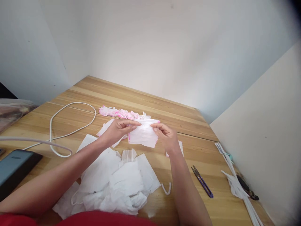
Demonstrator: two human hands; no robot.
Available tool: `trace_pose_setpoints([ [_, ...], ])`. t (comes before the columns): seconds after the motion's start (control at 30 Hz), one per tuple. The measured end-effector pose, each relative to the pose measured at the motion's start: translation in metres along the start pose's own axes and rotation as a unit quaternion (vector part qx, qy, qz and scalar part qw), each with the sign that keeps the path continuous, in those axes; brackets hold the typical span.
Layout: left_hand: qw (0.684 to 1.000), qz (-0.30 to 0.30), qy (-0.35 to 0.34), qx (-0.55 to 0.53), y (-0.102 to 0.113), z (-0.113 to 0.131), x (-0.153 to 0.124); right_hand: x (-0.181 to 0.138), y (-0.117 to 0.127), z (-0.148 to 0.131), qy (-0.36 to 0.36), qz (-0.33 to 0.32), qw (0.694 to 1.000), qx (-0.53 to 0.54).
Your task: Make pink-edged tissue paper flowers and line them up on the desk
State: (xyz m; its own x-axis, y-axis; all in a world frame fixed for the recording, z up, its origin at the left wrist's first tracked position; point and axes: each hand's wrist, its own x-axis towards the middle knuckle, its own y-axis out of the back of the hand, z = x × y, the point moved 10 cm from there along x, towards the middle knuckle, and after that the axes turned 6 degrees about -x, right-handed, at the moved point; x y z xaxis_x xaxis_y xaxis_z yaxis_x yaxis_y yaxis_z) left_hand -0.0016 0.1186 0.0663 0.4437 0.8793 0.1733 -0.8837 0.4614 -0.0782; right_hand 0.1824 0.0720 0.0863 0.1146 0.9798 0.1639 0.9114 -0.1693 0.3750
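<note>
Pinching one white sheet (143, 135), two hands (119, 129) (168, 134)

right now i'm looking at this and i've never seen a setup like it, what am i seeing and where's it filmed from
There is no machine here, only a person's two bare hands. The single picture comes from a camera worn on the head, looking forward and down. The left hand and right hand pinch a white pink-edged piece. On the wooden table lie a loose pile of white pieces, a crumpled pink-and-white strip, purple-handled snips and a looped white cable.
</note>
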Motion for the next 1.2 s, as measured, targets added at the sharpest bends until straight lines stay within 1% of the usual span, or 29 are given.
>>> trace_pose_setpoints([
  [0.23,0.999,0.017,-0.028,0.015,0.008,0.008,0.003,0.0,-0.004,0.005,-0.018,-0.018,0.999,0.031],
  [0.47,0.997,0.017,-0.044,0.053,0.011,0.013,0.0,-0.002,-0.002,0.0,-0.022,-0.005,1.0,0.018],
  [0.53,0.998,0.013,-0.036,0.051,0.009,0.013,0.0,-0.002,0.0,0.0,-0.017,0.004,1.0,0.022],
  [0.63,1.0,-0.014,-0.002,0.026,0.003,0.009,0.0,-0.002,0.001,0.001,-0.016,0.015,0.999,0.031],
  [0.7,1.0,-0.02,0.003,0.017,0.001,0.008,0.0,-0.001,0.001,0.002,-0.016,0.017,0.999,0.028],
  [0.93,0.999,0.034,0.003,0.016,0.013,0.009,0.002,0.0,0.0,0.002,-0.009,0.009,0.999,0.05],
  [1.03,0.999,0.029,-0.01,0.043,0.012,0.013,0.002,0.0,0.0,0.003,-0.011,0.005,0.999,0.044],
  [1.2,0.997,0.031,-0.013,0.068,0.012,0.017,0.002,0.0,0.005,0.003,-0.006,0.026,0.999,0.024],
])
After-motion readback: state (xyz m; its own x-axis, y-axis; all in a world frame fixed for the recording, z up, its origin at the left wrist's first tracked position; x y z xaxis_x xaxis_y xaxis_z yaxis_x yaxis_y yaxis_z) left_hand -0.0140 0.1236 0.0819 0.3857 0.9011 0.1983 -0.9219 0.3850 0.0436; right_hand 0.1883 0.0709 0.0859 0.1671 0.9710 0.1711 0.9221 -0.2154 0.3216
